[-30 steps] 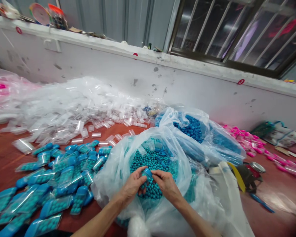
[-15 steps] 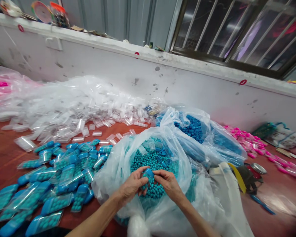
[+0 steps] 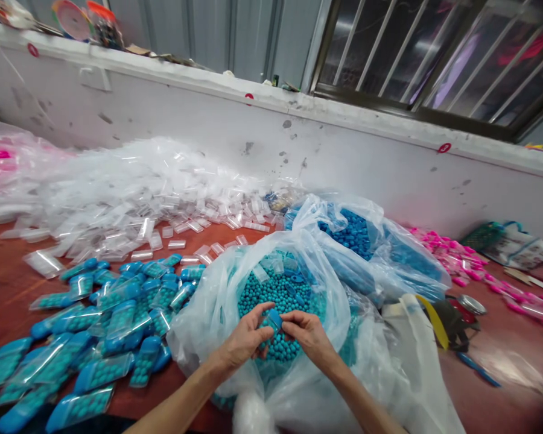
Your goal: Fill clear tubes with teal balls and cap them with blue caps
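Over the mouth of a clear plastic bag (image 3: 199, 325) full of small teal beads (image 3: 271, 292), both hands meet. My left hand (image 3: 248, 334) grips a small clear case with a blue cap (image 3: 275, 317) between thumb and fingers. From the other side, the fingertips of my right hand (image 3: 305, 331) pinch the cap's edge. The case's lower part is partly hidden by the left fingers. A few clear pieces and blue caps lie on the beads inside the bag.
Blue-capped cases of teal beads (image 3: 117, 319) lie heaped on the red table at left. Behind them rises a pile of clear empty cases (image 3: 131, 193). A bag of blue caps (image 3: 350, 235) stands behind; pink pieces (image 3: 452, 256) and a blue tool (image 3: 478, 369) lie at right.
Both hands stay at the capped case above the beads, with barely any finger movement. The whole view has shifted very slightly.
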Demonstrator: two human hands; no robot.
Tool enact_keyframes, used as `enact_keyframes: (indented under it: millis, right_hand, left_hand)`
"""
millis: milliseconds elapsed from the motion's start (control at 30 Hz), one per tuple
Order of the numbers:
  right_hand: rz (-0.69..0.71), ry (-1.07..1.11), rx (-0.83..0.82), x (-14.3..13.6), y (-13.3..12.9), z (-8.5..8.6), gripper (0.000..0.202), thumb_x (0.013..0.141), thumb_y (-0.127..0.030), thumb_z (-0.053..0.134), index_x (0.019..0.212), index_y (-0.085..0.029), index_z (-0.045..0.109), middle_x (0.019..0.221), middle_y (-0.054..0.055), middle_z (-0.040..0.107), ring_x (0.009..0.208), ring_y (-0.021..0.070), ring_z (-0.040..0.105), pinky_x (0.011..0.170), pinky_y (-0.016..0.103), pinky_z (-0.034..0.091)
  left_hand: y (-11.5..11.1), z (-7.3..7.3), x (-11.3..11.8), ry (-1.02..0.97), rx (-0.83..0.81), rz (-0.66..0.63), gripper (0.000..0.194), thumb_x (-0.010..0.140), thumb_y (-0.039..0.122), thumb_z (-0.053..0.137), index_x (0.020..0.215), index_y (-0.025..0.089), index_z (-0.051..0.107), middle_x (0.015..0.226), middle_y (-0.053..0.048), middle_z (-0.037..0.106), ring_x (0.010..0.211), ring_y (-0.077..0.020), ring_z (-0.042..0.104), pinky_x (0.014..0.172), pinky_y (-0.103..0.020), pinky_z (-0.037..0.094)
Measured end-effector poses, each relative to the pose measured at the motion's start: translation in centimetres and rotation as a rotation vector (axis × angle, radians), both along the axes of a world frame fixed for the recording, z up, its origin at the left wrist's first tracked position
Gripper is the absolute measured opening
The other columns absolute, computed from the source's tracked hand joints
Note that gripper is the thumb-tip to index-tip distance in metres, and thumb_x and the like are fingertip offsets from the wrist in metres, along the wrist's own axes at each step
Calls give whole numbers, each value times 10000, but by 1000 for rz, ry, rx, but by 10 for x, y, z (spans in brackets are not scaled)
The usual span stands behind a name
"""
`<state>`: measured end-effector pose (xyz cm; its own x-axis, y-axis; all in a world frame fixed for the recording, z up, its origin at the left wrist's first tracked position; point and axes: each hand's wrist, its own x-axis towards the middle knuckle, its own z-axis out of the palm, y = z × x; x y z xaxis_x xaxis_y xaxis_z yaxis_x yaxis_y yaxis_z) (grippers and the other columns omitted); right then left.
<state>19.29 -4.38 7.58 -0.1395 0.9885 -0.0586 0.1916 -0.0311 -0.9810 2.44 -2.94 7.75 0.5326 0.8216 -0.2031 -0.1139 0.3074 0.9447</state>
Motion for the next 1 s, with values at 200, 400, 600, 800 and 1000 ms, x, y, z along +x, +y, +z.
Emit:
enact_keyframes:
  millis: [200, 400, 600, 800, 1000]
  right_hand:
    - [95, -135, 85, 1, 2, 2, 186, 760, -279, 550, 789, -186, 708, 579, -27, 548, 528, 96, 445, 528, 213, 374]
    - [122, -253, 237, -2, -2, 16, 186, 779, -243, 518, 853, -201, 684, 737, 5, 620, 678, 137, 535, 643, 247, 425]
    - [69, 204, -171, 6, 10, 16, 378, 642, -310, 642, 989, -172, 583, 797, 7, 585, 590, 122, 553, 494, 237, 456]
    - [13, 32, -83, -5, 7, 12, 430, 722, -350, 566, 1102, -151, 533, 844, 38, 614, 654, 155, 572, 581, 292, 489]
    - [179, -401, 96, -23, -18, 22, 902, 589, -250, 714, 1362, -159, 258, 1308, 122, 400, 1176, 270, 399, 976, 395, 344]
  left_hand:
    - [2, -19, 8, 53, 57, 74, 413, 688, 270, 520, 1077, 168, 426, 582, 99, 435, 303, -15, 336, 309, -157, 287]
    - [0, -14, 9, 58, 70, 141, 349, 723, 344, 525, 1015, 177, 431, 510, 117, 362, 305, -30, 341, 310, -153, 270]
    - [-1, 3, -4, 56, -3, -24, 430, 728, 417, 534, 1059, 193, 375, 620, 73, 498, 355, -51, 475, 312, -140, 253]
    - [-4, -2, 2, 110, 10, 44, 458, 728, 362, 505, 1119, 175, 357, 574, 92, 429, 321, -51, 394, 309, -163, 246]
    - [-9, 11, 6, 54, 22, 167, 490, 741, 321, 527, 1188, 163, 400, 607, 69, 434, 431, -54, 349, 415, -180, 277]
